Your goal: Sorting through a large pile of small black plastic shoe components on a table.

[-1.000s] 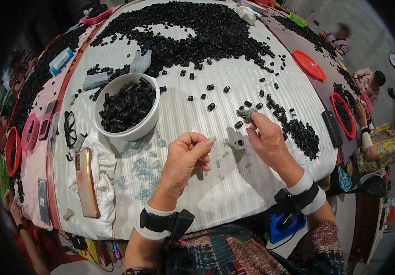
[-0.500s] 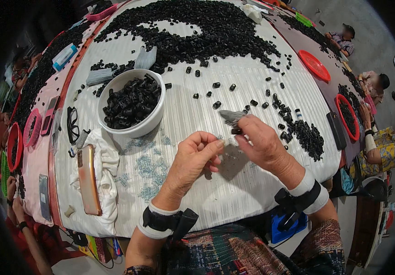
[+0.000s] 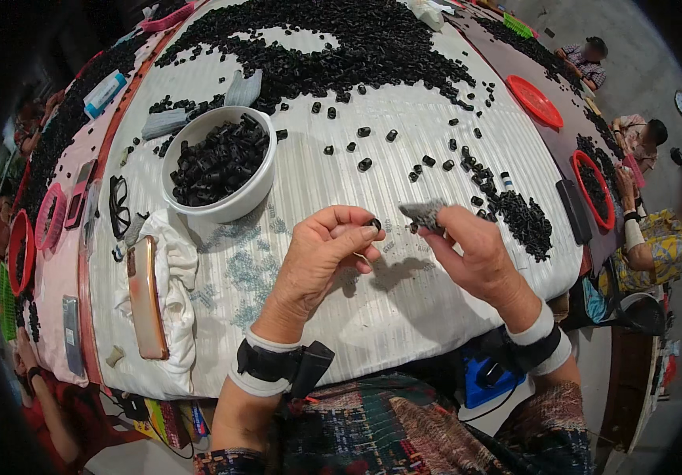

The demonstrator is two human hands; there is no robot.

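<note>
My left hand (image 3: pixel 317 257) is closed, pinching a small black plastic part (image 3: pixel 373 225) between thumb and fingertips above the white striped cloth. To its right, my right hand (image 3: pixel 476 253) is closed around a crumpled grey scrap (image 3: pixel 420 212) that looks like fabric. A small dark bit shows at its fingertips, too little to name. Beyond my left hand stands a white bowl (image 3: pixel 226 207) filled with black plastic parts (image 3: pixel 218 162). Tiny bluish, coil-like pieces (image 3: pixel 250 273) lie scattered left of my left hand. Past my right hand is a pile of small black pieces (image 3: pixel 525 224).
A large heap of black parts (image 3: pixel 341 59) covers the table's far side. At left lie a phone (image 3: pixel 146 297) on a white cloth (image 3: pixel 179 273), and glasses (image 3: pixel 119 207). Red trays (image 3: pixel 534 101) stand on the right-hand table, where other people (image 3: pixel 658 245) sit.
The black part is now in my left fingertips, where a small pale bit showed before. My right hand has shifted right, away from the left, still with the grey scrap.
</note>
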